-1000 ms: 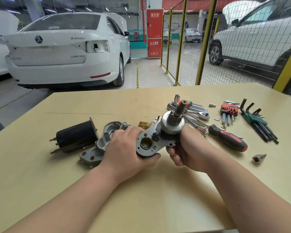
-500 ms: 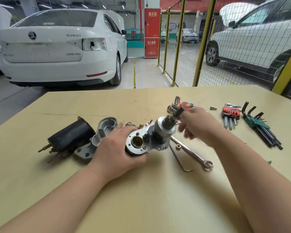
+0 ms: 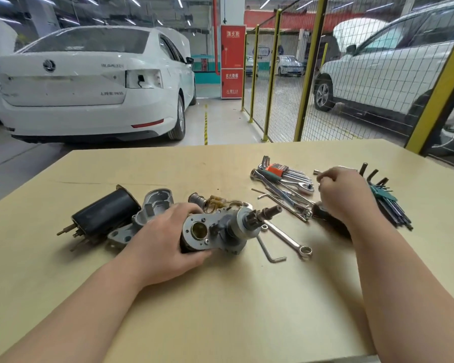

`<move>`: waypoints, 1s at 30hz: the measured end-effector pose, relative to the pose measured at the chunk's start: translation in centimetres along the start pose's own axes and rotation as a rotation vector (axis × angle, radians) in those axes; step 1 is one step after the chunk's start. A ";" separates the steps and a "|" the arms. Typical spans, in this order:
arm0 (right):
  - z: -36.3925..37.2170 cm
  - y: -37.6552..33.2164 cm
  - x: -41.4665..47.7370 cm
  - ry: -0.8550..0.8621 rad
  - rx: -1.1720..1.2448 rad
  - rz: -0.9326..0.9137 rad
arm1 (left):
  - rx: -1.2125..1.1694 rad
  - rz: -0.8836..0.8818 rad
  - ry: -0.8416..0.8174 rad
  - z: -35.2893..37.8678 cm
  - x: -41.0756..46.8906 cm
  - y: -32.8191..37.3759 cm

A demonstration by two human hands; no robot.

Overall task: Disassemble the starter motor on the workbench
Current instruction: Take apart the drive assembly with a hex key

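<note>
Two bare hands are over the worktop (image 3: 220, 310). The left hand (image 3: 165, 239) grips the starter motor (image 3: 220, 229) at its left end, with fingers curled over the top and the thumb along the near edge of the round plate with the brass-coloured hole. The starter motor sits low near the middle of the worktop, tilted, with its toothed shaft pointing right and away from the person. Whether its underside touches the worktop cannot be told.

The right hand (image 3: 344, 195) is well to the right of the starter motor and apart from it, above the tools. Its fingers are curled in, but it is not clear whether they pinch anything.

Just left of the starter motor, partly behind the left hand, lies a grey metal housing (image 3: 155, 205). Further left is a black cylinder (image 3: 108, 213) on its side with metal studs at its near end. Right behind the starter motor lie a few small brass-coloured parts (image 3: 215, 201).

Just right of the starter motor, below its shaft, lie a spanner (image 3: 286, 237) and a bent hex key (image 3: 269, 251). Further right and back are a ratchet (image 3: 286, 180) and a set of hex keys in an orange holder (image 3: 278, 169). A dark screwdriver handle (image 3: 323, 213) shows under the right hand. Far to the right of the starter motor is a green set of hex keys (image 3: 385, 197).

Beyond the worktop, far behind the starter motor, stand a white car (image 3: 89, 82), a red cabinet (image 3: 232, 61) and a yellow fence (image 3: 307, 74).
</note>
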State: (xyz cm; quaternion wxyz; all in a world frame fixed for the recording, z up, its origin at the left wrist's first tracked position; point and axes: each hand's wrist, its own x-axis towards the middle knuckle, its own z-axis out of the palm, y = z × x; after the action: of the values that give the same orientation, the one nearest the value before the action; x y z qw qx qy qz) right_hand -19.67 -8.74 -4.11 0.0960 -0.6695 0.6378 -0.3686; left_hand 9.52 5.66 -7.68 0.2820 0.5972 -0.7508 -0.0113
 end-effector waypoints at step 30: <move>3.0 -1.8 -0.4 -0.357 -0.726 -0.094 | 0.104 -0.096 0.190 2.1 2.1 -0.8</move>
State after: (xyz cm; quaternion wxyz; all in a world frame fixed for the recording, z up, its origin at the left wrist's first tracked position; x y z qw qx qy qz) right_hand -16.40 -9.07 -5.30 -0.0542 -0.7419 0.6683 -0.0016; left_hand 9.07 2.81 -8.91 0.3194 0.6446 -0.6910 0.0708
